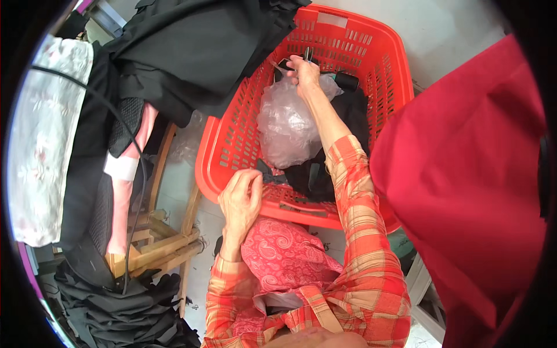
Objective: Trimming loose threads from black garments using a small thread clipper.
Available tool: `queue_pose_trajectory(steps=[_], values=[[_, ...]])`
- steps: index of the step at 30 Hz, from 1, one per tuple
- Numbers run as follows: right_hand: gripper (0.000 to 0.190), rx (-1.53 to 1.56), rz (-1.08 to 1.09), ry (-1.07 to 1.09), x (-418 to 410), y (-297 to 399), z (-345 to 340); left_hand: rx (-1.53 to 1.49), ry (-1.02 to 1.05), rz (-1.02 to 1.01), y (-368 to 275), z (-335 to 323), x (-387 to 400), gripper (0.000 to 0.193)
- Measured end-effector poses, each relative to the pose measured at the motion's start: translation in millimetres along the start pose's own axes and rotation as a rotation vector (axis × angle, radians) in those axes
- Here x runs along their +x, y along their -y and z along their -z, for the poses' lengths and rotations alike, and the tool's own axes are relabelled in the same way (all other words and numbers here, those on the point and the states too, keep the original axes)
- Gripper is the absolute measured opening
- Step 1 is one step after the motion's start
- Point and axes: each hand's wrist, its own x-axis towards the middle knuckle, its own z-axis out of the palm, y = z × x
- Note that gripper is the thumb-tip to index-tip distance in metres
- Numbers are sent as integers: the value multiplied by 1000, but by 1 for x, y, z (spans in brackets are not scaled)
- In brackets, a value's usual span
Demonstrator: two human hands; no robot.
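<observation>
A large red plastic basket (396,56) stands in front of me, holding a clear plastic bag (287,122), black fabric (348,113) and a black cylindrical thing (347,81). My right hand (306,75) reaches over the bag near the basket's far end. A slim metal tool (308,54), perhaps scissors or snips, shows at its fingers; the grip on it is partly hidden. Bent over the basket's near left rim is my left hand (242,195), its fingers curled with the tips hidden, beside a dark cloth scrap (272,174).
Black fabric (191,56) hangs over the basket's upper left side. Red fabric (461,174) hangs at the right. A wooden stool frame (169,252) and a heap of black cloth pieces (122,309) are at the lower left, with a black cable (141,174) running down nearby.
</observation>
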Motion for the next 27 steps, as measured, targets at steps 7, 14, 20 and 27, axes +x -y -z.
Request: queue_pose_trajectory(steps=[7,14,20,27], values=[[25,50,-12,67,33,-16,-20,101,110,1,0,5,9,8],[21,182,34,116,41,-16,-33,153,151,-28,0,6,9,10],[14,216,111,99,40,-15,-27,-78,380,54,-4,20,20,11],[14,262,188,161,29,4,-7,-217,285,-83,-29,5,104,13]])
